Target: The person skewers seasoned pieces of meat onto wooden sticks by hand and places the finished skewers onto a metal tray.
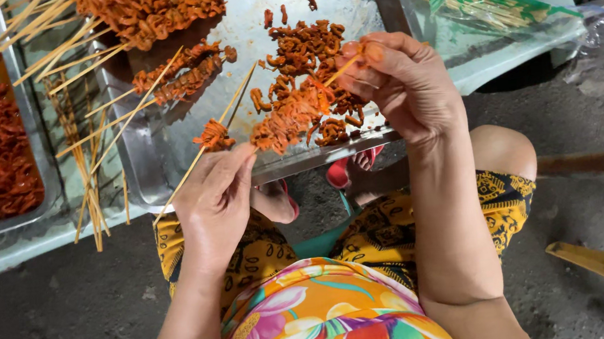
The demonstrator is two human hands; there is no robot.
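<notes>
Head view: rough grey concrete floor, low grey table (500, 59). Shallow steel tray (164, 143) holds loose orange-red marinated meat pieces (304, 46). Left hand (214, 201) pinches a half-loaded thin bamboo skewer (219, 126); right hand (401, 84) grips a meat-threaded skewer (296, 114). Threading step; the tip needs centring. Clear green-printed bag of skewers (482, 1) lies at the table's right.

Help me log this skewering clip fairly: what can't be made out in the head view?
- Right hand: its palm-side grip on the skewer is hidden by its own fingers.
- Left hand: fingertips hidden under the marinated meat.
- Heaped meat pile: cut off by the top edge.
- Left tray: cut off by the left edge.
- Bagged skewers: count too small to tell.
</notes>
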